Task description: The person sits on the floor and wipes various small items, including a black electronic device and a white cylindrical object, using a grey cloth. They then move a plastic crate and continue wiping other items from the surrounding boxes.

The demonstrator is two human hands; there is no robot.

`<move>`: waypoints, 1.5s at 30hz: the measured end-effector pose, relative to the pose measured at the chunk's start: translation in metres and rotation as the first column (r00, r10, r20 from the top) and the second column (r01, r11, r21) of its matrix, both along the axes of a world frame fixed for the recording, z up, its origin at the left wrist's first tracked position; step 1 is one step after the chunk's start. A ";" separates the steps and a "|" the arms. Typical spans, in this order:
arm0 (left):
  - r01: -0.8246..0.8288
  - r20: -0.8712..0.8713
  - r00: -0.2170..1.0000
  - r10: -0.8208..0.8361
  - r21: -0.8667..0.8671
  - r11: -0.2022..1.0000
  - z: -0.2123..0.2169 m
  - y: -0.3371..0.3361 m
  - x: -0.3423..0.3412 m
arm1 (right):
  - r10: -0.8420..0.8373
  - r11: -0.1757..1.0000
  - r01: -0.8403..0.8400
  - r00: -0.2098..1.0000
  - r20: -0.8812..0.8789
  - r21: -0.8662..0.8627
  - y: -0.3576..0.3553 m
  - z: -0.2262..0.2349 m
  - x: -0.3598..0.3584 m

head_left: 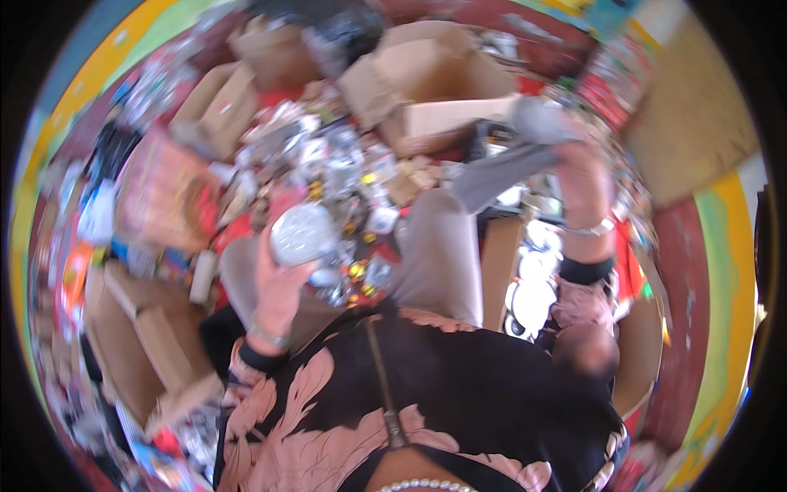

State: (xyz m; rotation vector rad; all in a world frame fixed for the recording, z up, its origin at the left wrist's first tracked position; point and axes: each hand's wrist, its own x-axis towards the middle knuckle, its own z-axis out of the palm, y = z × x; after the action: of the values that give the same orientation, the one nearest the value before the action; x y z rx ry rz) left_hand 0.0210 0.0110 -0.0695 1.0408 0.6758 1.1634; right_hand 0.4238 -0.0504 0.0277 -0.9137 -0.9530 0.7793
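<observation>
Seated person, floor covered in clutter; frame is motion-blurred.

Left hand (279,283) is at about 8 o'clock from picture centre, fingers curled and clamped around a clear shiny packet (302,234), held up over the left knee. The packet's contents are too blurred to tell.

Right hand (584,176) is raised at about 2 o'clock, wrist with a bracelet, near a grey blurred object (537,123) at the fingertips. Touching or gripping it? Cannot tell; finger state not readable through the blur.

Just beyond it, at 12 to 1 o'clock, sits an open cardboard box (443,82). More cardboard boxes (139,344) are at 8 o'clock. A pile of small packets (344,164) spreads between the knees and the boxes, at 11 o'clock.

Judged step: a sorting or packing pass, one packet in the left hand, the right arm out toward the box. The next move likely calls for steadying the packet and a clear path over the box rim.
</observation>
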 end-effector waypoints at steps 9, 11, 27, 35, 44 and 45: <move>-0.006 -0.401 0.799 0.448 0.740 0.673 0.025 -0.002 -0.017 | 0.012 0.970 -0.048 0.989 -0.150 -0.239 0.037 -0.001 -0.091; -0.011 -0.422 0.827 0.372 0.649 0.760 0.021 -0.005 -0.016 | 0.067 0.989 -0.101 0.959 -0.275 -0.110 0.036 0.010 -0.108; 0.099 -0.430 0.814 0.390 0.765 0.636 0.020 -0.007 0.007 | 0.097 0.961 -0.272 0.525 0.846 0.058 0.038 -0.047 -0.252; 0.117 -0.493 0.746 0.448 0.759 0.640 0.029 -0.023 0.014 | 0.164 0.965 0.070 0.590 0.791 -0.252 0.060 -0.038 -0.241; 0.010 0.014 1.000 -0.014 0.227 0.974 0.020 -0.030 0.008 | 0.302 0.805 -0.533 0.746 -0.593 -0.260 0.078 -0.096 -0.201; -0.027 0.022 1.000 0.022 0.235 0.972 0.023 -0.028 0.007 | 0.504 0.799 -0.595 0.743 -0.440 -0.090 0.073 -0.091 -0.198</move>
State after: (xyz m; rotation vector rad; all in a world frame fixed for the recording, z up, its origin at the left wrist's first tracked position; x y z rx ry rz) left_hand 0.0276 -0.0167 -0.0468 1.2210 0.5449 1.2960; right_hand 0.2260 0.0225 -0.0636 -0.6149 -0.7809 1.5567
